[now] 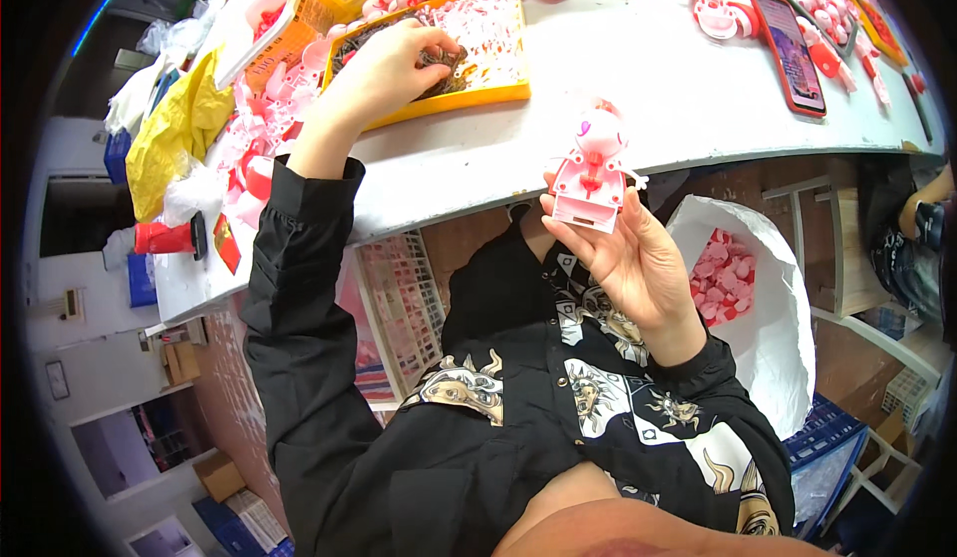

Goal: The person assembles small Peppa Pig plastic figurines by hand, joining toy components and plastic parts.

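The right hand (633, 263) grips a pink toy figure (598, 173) in its fingers: head and arms look fitted, while the exposed inner body suggests assembly is only part done. Up and to its left, the left hand (394, 67) rests curled fingers in a yellow tray (478, 97) of small parts (488, 34); whether they pinch one, I cannot tell

Pink-and-red toy (590, 176), yellow tray (459, 105), black sleeves (304, 298).
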`<state>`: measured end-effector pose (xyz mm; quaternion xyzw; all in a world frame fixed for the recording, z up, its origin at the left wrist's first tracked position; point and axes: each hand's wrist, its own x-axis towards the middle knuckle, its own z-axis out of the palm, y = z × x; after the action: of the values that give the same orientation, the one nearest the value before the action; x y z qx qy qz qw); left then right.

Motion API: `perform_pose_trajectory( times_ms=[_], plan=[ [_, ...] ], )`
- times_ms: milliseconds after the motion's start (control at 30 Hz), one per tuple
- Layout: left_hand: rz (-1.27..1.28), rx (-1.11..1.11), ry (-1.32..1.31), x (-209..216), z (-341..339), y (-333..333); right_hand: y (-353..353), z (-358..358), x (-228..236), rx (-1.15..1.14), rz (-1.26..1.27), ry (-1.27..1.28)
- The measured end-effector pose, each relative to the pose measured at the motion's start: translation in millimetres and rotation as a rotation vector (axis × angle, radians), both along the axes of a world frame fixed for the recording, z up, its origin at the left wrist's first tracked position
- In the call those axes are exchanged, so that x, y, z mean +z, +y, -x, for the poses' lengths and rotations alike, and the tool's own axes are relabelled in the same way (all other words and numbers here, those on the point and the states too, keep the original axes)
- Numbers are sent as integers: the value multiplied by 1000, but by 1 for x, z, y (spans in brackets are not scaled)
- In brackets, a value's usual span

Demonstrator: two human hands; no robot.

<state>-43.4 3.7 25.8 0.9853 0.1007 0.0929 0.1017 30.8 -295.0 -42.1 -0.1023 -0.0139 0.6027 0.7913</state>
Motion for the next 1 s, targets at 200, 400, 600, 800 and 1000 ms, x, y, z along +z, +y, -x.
perform_pose_trajectory(
  times_ms=[200,400,600,800,1000],
  plan=[
    [19,111,130,8,4,6,-3,0,-3,15,-21,-28],
    [35,158,-80,17,22,20,-4,0,-4,10,-9,-21],
    [257,315,-144,15,38,21,-2,4,-4,9,-4,-79],
    [745,356,-323,2,46,27,0,7,-4,25,-8,-69],
    [1008,325,-486,-3,48,30,1,12,-3,6,13,-121]
  ],
)
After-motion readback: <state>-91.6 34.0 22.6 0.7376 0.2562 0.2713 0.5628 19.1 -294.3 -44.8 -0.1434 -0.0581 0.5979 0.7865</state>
